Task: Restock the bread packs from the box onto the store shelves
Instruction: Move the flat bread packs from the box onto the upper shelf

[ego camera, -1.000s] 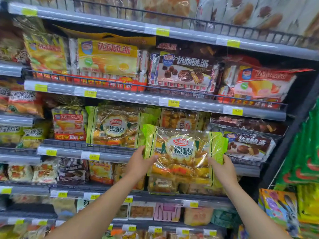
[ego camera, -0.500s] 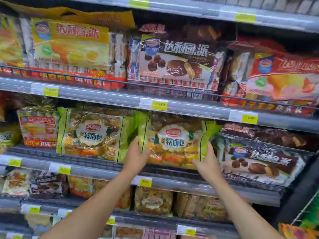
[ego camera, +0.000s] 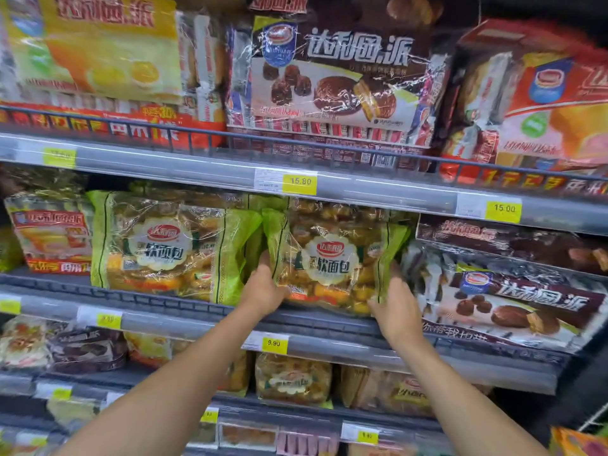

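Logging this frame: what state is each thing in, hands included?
held bread pack: upright at the front of the middle shelf.
left hand: grips the pack's lower left edge.
right hand: grips its lower right edge.
neighbouring bread pack: upright on the shelf, untouched.
chocolate pie pack: tilted back, on the right.

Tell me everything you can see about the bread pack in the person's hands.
The bread pack is a clear, crinkly plastic bag with green sides and a round white label with a red logo, full of small golden buns. It stands nearly upright at the front of the shelf, right of an identical pack. The left hand grips its lower left edge, the right hand its lower right corner.
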The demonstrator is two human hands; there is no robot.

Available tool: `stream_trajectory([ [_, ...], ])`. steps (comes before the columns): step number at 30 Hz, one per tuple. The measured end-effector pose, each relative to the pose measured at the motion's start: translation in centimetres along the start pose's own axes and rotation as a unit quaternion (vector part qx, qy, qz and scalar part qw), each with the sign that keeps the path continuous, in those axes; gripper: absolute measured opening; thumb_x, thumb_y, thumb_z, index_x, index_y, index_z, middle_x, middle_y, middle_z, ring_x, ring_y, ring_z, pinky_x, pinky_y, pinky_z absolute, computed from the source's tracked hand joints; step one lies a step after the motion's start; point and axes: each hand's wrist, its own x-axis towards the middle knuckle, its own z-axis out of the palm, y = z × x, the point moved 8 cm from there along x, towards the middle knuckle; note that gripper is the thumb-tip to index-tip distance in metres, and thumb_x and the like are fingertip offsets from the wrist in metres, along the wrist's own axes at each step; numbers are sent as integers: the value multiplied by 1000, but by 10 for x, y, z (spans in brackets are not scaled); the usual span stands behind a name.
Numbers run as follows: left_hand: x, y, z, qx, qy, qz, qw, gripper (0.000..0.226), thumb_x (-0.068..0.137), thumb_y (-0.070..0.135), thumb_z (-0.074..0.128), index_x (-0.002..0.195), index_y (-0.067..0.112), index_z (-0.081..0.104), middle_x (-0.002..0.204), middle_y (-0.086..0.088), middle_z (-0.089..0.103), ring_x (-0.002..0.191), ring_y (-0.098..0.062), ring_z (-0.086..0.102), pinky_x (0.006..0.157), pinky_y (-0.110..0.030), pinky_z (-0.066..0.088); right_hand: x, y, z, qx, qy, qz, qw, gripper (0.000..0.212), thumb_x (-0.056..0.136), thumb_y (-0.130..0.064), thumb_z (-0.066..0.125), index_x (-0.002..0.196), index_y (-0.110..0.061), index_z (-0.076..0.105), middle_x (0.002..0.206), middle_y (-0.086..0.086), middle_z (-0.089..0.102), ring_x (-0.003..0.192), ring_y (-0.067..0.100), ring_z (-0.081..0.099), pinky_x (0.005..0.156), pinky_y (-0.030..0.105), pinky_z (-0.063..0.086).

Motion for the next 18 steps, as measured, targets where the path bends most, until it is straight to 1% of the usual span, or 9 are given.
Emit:
stream_trajectory([
  [2,4,1,0,-23,17,13,1000,99,84,15,79,158,19,13,132,-10,62,105,-30,64,94,-42,53,6,-1,2,-2,16,0,1000,66,81,-16,79,131,-9,37,93,8,60,88,32,66,70,38,53],
  [4,11,1,2,-34,27,19,999,100,85,12,77,158,18,10,123,-9,67,104,-31,66,87,-39,55,13,1,6,3,23,0,1000,89,77,-13,81,144,-16,23,118,20,61,87,36,69,71,43,59],
  [6,17,0,6,-20,30,9,999,98,87,10,74,158,16,7,116,-12,67,93,-30,65,73,-34,52,22,3,13,-14,20,-6,1000,106,75,-13,80,152,-21,8,143,26,46,79,36,70,65,43,59],
  [8,24,-2,9,-12,31,-14,999,94,89,9,69,158,16,6,118,-17,66,96,-35,66,73,-35,53,31,4,20,-18,13,-5,1000,108,76,-12,79,155,-16,6,157,26,27,85,40,70,64,43,58],
  [9,27,-2,10,-4,36,-21,999,91,90,10,67,158,15,6,121,-21,65,102,-38,66,79,-37,53,35,5,22,-14,15,-7,1000,108,75,-12,80,156,-13,8,158,25,25,92,43,69,66,45,58],
  [11,36,-2,13,25,46,-27,998,86,93,12,63,158,10,7,130,-23,61,113,-42,63,88,-40,49,44,8,26,-6,20,-11,1000,107,73,-14,84,154,-11,15,154,25,31,107,44,64,72,47,59],
  [13,48,-2,16,47,51,-27,997,80,92,16,64,154,8,14,135,-21,59,116,-40,62,92,-41,49,51,9,30,-2,20,-16,1000,104,71,-15,86,152,-8,20,148,24,39,118,43,58,80,46,58],
  [15,56,-5,18,52,46,-43,997,75,91,19,67,149,11,21,130,-18,61,114,-39,64,89,-42,51,56,7,33,-17,16,-15,1000,99,74,-15,85,150,-3,24,144,25,42,124,42,54,88,45,54],
  [18,56,-5,19,68,30,-56,996,77,91,20,68,151,15,19,132,-17,62,116,-38,64,89,-43,52,60,8,36,-29,5,-2,1000,96,76,-15,83,150,-2,23,142,25,43,122,42,54,90,45,54],
])
